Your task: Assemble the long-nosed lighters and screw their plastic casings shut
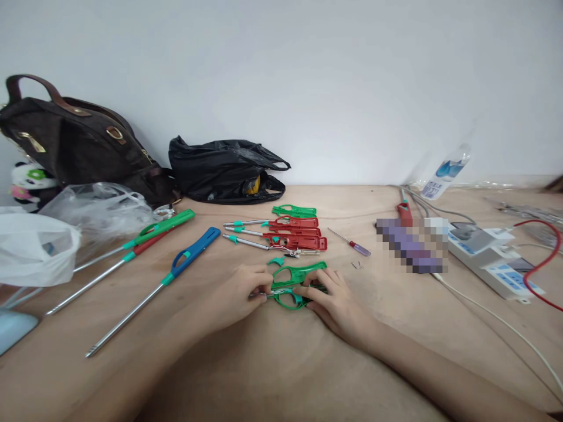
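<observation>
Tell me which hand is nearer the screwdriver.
Right. The right hand is this side of the screwdriver, slightly left; the left hand is farther off, well to its left.

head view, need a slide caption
Left hand and right hand at an opened green stick lighter, screwdriver beyond.

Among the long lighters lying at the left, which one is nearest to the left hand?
The blue lighter: it lies by itself, closer to the left hand than the green lighter and red lighter, which lie together.
</observation>
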Demonstrator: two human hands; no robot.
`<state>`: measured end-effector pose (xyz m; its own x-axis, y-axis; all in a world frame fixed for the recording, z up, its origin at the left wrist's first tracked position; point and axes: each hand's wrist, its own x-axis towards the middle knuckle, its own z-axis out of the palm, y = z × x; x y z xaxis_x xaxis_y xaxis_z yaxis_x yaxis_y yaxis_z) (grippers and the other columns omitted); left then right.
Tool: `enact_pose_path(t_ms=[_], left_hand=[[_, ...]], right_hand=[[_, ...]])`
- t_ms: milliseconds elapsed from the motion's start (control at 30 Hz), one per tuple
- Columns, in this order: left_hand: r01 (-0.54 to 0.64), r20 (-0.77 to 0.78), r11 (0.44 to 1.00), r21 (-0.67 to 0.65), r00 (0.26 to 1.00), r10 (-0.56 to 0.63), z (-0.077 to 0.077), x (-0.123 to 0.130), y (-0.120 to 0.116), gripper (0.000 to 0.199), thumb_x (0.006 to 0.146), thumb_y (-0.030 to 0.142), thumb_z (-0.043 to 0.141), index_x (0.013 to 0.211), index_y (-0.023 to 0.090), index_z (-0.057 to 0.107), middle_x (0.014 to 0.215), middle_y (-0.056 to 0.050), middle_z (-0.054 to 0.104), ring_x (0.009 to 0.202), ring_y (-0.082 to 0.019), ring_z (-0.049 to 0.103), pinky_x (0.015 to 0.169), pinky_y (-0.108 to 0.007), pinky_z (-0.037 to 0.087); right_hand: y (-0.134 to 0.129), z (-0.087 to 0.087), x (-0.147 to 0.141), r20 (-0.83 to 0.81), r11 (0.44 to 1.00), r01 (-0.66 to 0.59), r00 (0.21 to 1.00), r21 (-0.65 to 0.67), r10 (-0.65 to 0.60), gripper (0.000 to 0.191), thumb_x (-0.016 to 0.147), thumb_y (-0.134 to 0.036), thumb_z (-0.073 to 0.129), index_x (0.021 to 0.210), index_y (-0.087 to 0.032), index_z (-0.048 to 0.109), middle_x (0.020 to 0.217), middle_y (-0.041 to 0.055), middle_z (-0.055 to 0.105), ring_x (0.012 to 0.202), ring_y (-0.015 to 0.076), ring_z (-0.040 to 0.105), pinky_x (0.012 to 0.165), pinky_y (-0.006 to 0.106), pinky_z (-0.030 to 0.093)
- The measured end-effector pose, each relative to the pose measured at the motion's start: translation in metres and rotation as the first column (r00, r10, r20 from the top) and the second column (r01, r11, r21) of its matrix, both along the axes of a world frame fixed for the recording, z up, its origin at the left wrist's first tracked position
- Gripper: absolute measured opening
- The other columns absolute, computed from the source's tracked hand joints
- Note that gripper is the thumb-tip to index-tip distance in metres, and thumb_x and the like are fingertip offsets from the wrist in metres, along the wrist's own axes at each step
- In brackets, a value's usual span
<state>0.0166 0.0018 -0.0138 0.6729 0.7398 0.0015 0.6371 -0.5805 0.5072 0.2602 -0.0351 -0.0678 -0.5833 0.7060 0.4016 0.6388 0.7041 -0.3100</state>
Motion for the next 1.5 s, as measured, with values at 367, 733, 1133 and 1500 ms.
enact_pose_path(t_ms=[367,733,1133,1500], left_hand=[[-0.049,0.014,0.999,0.011,0.999,0.049,0.002,0.003,-0.004,0.013,0.076,0.01,0.047,0.065,0.018,0.049,0.064,0.003,0.052,0.061,-0.013,0.046,0.056,-0.024,0.031],[-0.053,0.048,0.992,-0.115,0.997,0.058,-0.005,-0.003,0.002,0.014,0.08,0.017,0.05,0.066,0.017,0.056,0.064,0.002,0.055,0.061,-0.013,0.05,0.056,-0.022,0.034],[-0.034,0.041,0.995,-0.091,0.998,0.038,-0.007,-0.002,0.003,0.014,0.078,0.014,0.05,0.065,0.017,0.051,0.064,0.003,0.052,0.062,-0.013,0.049,0.056,-0.023,0.032],[-0.002,0.022,1.0,0.024,1.0,0.002,-0.008,-0.002,-0.001,0.013,0.077,0.009,0.045,0.067,0.018,0.047,0.069,0.002,0.051,0.065,-0.014,0.047,0.057,-0.025,0.031]], right_hand=[[0.0,0.001,0.0,-0.003,1.0,0.003,1.0,0.011,-0.003,0.035,0.089,-0.007,0.05,0.118,-0.022,0.063,0.106,0.0093,0.058,0.097,0.022,0.051,0.082,0.037,0.047],[0.0,-0.001,0.001,-0.01,1.0,0.002,1.0,-0.011,-0.002,0.035,0.091,-0.009,0.048,0.12,-0.023,0.062,0.106,0.0094,0.057,0.098,0.0228,0.05,0.082,0.039,0.046],[0.001,-0.002,0.001,-0.004,1.0,-0.001,1.0,0.017,0.001,0.035,0.09,-0.009,0.049,0.118,-0.023,0.062,0.106,0.0091,0.058,0.098,0.0224,0.052,0.082,0.039,0.047],[0.001,-0.002,0.001,-0.003,1.0,0.0,1.0,0.017,0.0,0.035,0.09,-0.008,0.048,0.118,-0.023,0.063,0.107,0.0094,0.058,0.098,0.0225,0.052,0.08,0.039,0.048]])
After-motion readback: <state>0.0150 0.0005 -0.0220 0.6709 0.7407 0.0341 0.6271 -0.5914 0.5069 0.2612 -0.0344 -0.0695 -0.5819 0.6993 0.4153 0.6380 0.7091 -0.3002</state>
